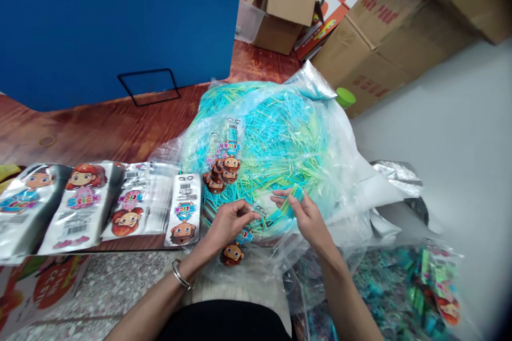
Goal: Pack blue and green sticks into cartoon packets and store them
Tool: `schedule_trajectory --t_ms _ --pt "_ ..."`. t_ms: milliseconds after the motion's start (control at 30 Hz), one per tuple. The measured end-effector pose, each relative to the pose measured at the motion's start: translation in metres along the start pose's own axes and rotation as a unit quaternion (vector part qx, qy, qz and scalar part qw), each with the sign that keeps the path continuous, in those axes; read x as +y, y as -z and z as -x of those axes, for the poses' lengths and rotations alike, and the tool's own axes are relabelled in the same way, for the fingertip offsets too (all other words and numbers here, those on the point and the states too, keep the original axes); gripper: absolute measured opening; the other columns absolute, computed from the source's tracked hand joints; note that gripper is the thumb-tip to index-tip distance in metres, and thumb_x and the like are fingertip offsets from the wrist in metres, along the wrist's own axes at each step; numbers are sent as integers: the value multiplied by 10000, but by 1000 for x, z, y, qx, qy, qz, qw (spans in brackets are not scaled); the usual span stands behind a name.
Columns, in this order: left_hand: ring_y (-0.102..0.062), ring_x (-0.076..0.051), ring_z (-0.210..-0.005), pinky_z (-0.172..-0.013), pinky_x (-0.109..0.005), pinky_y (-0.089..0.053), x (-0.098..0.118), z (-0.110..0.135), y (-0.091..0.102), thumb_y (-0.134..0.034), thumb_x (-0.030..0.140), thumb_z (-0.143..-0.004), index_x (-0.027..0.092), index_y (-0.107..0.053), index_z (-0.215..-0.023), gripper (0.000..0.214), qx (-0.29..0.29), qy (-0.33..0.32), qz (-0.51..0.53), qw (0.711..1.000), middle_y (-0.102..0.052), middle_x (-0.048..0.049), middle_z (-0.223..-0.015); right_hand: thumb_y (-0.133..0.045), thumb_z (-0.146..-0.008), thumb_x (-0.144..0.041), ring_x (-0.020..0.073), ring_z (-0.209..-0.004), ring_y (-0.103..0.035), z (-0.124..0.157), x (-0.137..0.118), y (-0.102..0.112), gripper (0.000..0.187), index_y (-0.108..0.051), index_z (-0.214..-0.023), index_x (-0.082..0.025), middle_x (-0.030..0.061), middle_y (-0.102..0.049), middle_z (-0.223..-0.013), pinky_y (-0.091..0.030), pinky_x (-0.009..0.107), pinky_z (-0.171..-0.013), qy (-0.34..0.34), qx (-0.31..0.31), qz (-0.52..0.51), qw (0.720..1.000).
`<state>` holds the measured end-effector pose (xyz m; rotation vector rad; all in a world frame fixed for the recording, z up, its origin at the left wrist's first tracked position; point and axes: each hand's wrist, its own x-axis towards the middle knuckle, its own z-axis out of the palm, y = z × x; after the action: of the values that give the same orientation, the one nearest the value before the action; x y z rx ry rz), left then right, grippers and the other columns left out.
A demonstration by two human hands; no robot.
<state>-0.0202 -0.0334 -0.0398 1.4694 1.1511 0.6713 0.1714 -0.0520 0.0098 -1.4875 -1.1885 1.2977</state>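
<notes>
In the head view, my right hand (310, 218) is closed around a small bundle of thin green and blue sticks (294, 198). To its left, my left hand (232, 219) pinches the edge of a printed plastic pouch (232, 253), which hangs below the fingers with a cartoon face at its lower end. Both hands are over a big clear plastic bag (340, 170) full of loose blue and green sticks (276, 122). Several printed pouches with sticks inside (224, 162) lie on top of the heap, left of centre.
Stacks of printed pouches (82, 208) line the table's front edge at left. A blue panel (120, 16) stands behind the wooden table (96, 133). Cardboard boxes (384, 16) are piled at back right. Another bag of filled pouches (384, 287) sits low at right.
</notes>
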Motion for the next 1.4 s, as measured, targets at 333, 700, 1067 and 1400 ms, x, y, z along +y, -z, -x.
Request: schedule_trajectory --t_ms 333,700,1067,1400 --pt "-490 -113 -566 -558 -214 -356 3 0 -1 -642 398 -741 182 -621 -848 242 -24 -50 -72 996 -555 42 -605 -466 -859 -435 219 -895 -669 -20 -7 -10 226 -541 -921 -231 54 -698 -972 -484 440 -892 -12 -67 62 996" --pt "-429 -85 -536 -532 -202 -330 4 -6 -7 -668 380 -708 156 -605 -738 235 -38 -3 113 993 -485 58 -571 -476 -830 -435 244 -869 -679 -35 -7 -40 217 -496 -912 -235 48 -718 -853 -527 421 -771 -42 -34 -68 996" --pt "-593 -159 -730 -705 -246 -440 23 -15 0 -483 378 -854 171 -696 -828 299 -58 -88 63 992 -675 -15 -776 -371 -931 -367 206 -1192 -503 -1 -12 -34 313 -597 -1103 -235 54 -644 -1139 -303 427 -1071 100 -15 99 990" --pt "-635 -208 -884 -806 -292 -467 33 -17 2 -472 415 -858 192 -715 -977 351 -24 -49 104 993 -721 -21 -947 -398 -909 -174 214 -1214 -485 11 -16 -12 418 -431 -1309 -289 55 -523 -1317 -387 447 -1020 259 -21 252 932"
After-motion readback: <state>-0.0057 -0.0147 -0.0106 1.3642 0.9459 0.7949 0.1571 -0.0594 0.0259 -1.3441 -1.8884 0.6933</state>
